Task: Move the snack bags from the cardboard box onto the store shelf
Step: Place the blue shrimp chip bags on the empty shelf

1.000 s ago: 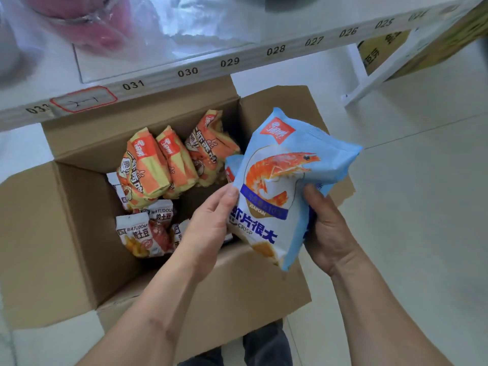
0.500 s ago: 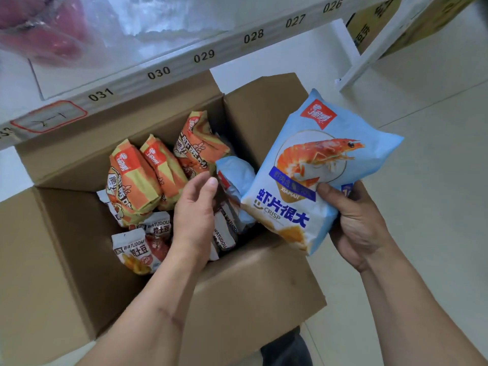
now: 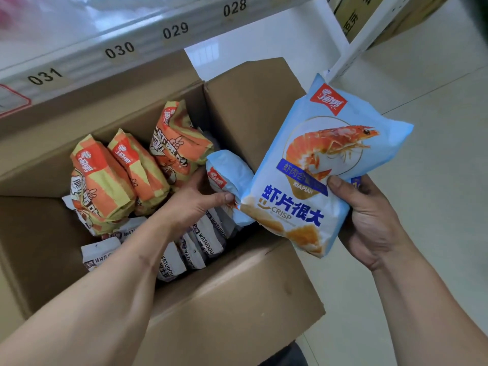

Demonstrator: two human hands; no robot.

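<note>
Two hands (image 3: 196,204) (image 3: 369,217) each grip blue bags (image 3: 324,165).

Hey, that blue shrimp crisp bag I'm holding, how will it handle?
The blue shrimp crisp bag looks puffed, so probably light. The right hand grips only its lower edge, yet it stands up: fairly stiff. Its film may be slippery.

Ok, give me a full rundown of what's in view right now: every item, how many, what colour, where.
cardboard box: one, brown, open, on the floor below the shelf.
orange snack bags: three, orange and yellow, at the back of the box.
white snack packs: several, white, box bottom; count unclear.
blue bag in box: one, light blue, by the right wall.
held blue shrimp bag: one, light blue, above the box's right edge.
shelf: one, white, numbered edge, top.
left hand: grips the blue bag in box.
right hand: holds the held blue shrimp bag.
</note>
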